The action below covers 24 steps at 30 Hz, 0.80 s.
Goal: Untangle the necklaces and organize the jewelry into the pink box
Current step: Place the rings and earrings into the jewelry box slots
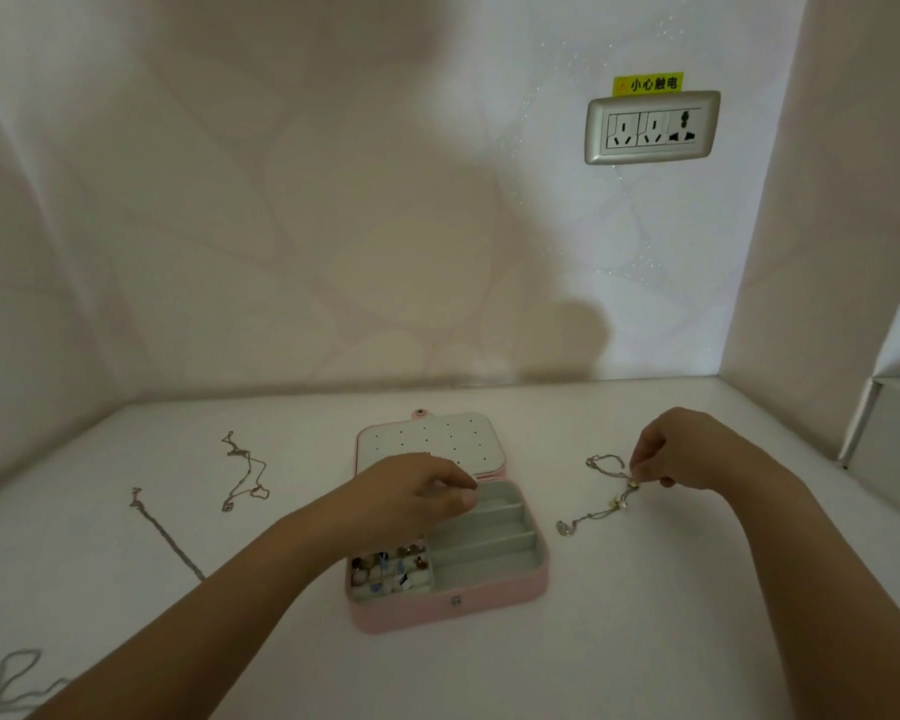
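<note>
My right hand [681,452] is the one that matters here; its fingertips [640,475] pinch the beaded necklace [606,506] near its far end, to the right of the pink box [489,610]. From that pinch the chain runs toward me and to the left, its long axis slanting down to the pendant [565,528]; the pendant lies on the table [671,615] just beside the box's right wall, apart from it. So the target sits left of the grip, and the right hand is plainly nearer than the left. I judge the next move to be a lift and a short carry leftward, turning the chain to lie along one of the long slots [484,545]; these run left to right across the box's right half.

The left hand [411,493] hovers over the far part of the open box with its fingers curled; whether it holds anything I cannot tell. Three more necklaces lie well off to the left: a tangled chain [245,472], a straight chain [167,535] and a looped chain [9,678] at the near edge. The small compartments [391,571] hold little pieces. The risk I see is the dangling pendant snagging the box rim.
</note>
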Tool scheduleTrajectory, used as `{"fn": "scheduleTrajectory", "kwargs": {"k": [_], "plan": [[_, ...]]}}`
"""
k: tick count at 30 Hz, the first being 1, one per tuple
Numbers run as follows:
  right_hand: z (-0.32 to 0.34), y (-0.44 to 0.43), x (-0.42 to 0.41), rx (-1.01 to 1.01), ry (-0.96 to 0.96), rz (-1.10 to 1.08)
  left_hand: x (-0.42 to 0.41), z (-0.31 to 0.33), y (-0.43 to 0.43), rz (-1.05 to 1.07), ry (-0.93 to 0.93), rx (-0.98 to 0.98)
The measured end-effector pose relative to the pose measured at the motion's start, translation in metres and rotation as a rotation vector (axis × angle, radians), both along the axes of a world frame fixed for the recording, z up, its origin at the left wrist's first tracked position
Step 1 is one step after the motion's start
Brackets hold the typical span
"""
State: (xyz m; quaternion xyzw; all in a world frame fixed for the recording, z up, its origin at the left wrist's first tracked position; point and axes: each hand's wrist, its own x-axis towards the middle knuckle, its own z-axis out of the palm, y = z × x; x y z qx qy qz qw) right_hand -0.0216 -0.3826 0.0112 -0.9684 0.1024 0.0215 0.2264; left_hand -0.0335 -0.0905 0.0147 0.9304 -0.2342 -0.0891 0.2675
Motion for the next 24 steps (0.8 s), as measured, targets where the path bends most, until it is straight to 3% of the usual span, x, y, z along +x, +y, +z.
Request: {"fn": "scheduleTrajectory", "kwargs": {"k": [4,13,20,22,24], "plan": [[-0.008,-0.006,0.007,-0.008,-0.101,-0.111,0.008,0.003,-0.012,-0.014,0.010,0.077],[-0.009,0.001,0.008,0.047,-0.070,0.009,0.021,-0.002,-0.012,-0.029,0.002,0.163],[-0.015,0.002,0.010,0.046,-0.068,0.010,0.024,-0.005,-0.010,-0.019,-0.012,0.118],[-0.013,0.002,0.010,0.094,-0.140,-0.020,0.023,-0.004,-0.010,-0.014,-0.013,0.081],[-0.007,0.004,0.008,0.304,-0.245,-0.027,0.022,-0.003,-0.011,0.004,-0.013,-0.008]]}}
